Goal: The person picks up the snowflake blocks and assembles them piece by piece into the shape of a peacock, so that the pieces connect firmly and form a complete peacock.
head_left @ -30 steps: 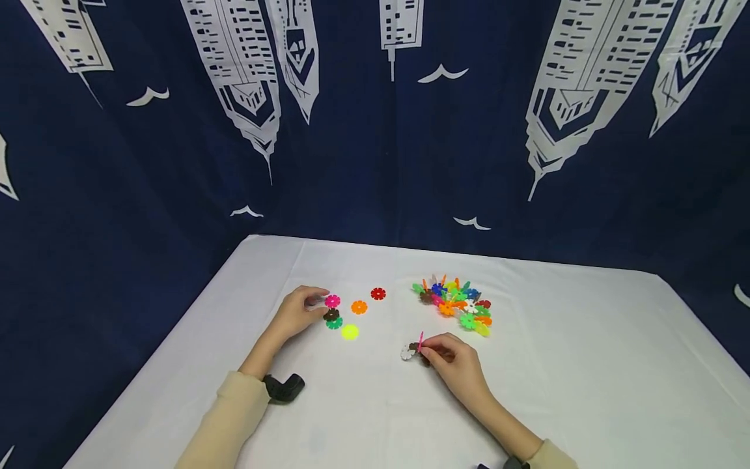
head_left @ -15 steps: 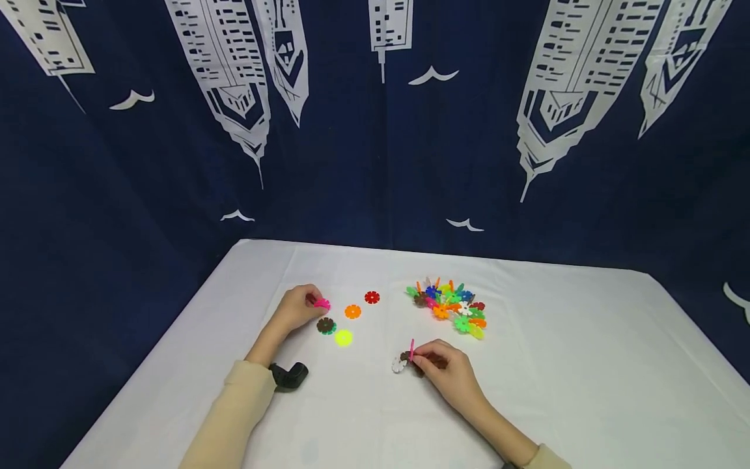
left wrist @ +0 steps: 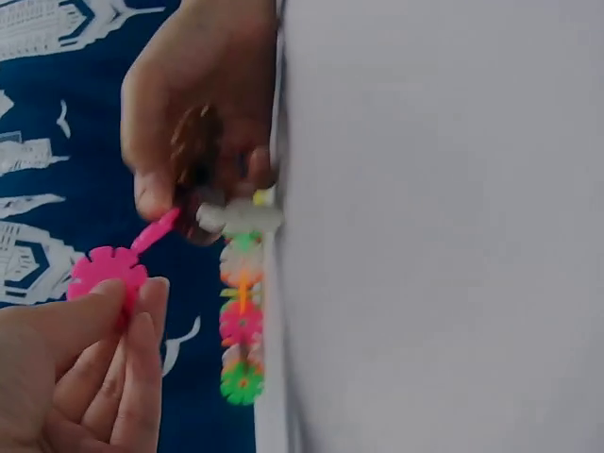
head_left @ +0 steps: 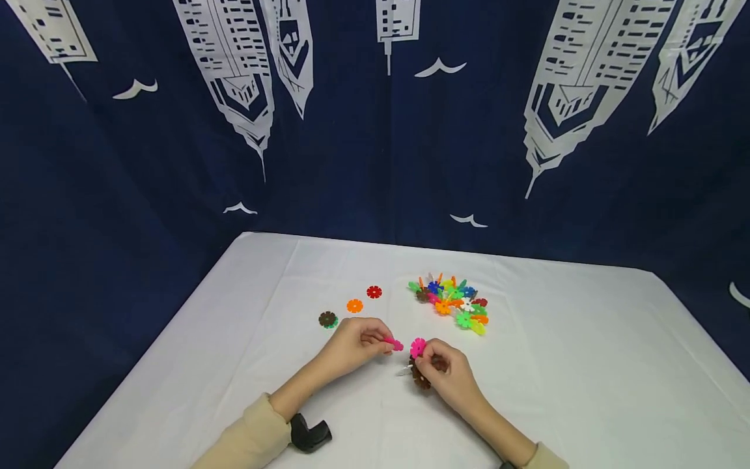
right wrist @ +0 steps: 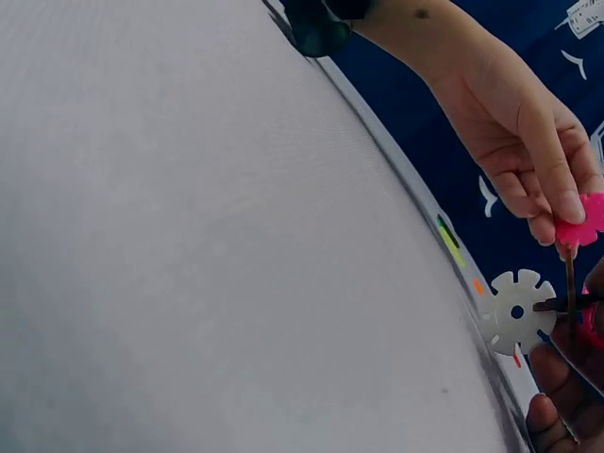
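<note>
My left hand [head_left: 354,345] pinches a pink notched plastic disc [left wrist: 99,269] between thumb and fingers. My right hand [head_left: 451,370] grips a small joined piece made of brown discs [head_left: 421,378], a white disc [right wrist: 510,330] and a pink disc [head_left: 418,347]. The two pink discs are close together in the head view; in the left wrist view their edges nearly meet. Both hands are over the middle of the table. The right fingers hide part of the joined piece.
Left on the white table [head_left: 562,365] lie a brown disc [head_left: 327,319] over a green one, an orange disc [head_left: 354,305] and a red disc [head_left: 374,292]. A pile of colourful joined discs [head_left: 451,296] sits behind the right hand. A dark blue printed curtain [head_left: 351,163] hangs behind.
My left hand has picked up the pink disc from the left group and carried it rightward to the right hand. The right hand has turned its joined piece, so the pink disc now faces the camera.
</note>
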The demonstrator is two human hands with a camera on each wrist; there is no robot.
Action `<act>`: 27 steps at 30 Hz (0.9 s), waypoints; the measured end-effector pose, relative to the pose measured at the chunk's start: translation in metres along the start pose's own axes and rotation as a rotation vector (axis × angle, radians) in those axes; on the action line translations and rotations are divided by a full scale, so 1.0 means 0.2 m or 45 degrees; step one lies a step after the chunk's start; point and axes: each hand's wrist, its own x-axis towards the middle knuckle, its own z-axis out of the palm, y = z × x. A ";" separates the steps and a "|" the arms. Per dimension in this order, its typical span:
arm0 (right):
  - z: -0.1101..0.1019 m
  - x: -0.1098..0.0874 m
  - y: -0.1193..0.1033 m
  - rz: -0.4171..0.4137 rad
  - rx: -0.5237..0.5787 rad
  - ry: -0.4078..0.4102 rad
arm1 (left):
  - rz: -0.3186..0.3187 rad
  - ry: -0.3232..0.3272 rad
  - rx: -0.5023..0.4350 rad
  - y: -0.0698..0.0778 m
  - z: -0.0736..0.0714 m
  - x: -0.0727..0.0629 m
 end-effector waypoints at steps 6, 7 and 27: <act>0.00 0.00 -0.04 0.039 0.076 -0.048 | 0.026 0.049 0.028 -0.03 0.06 -0.01; 0.00 0.00 -0.03 0.049 0.097 -0.054 | 0.040 0.060 0.041 -0.03 0.07 -0.01; 0.01 0.02 0.09 0.130 0.263 0.005 | 0.067 0.206 0.019 -0.10 0.09 0.00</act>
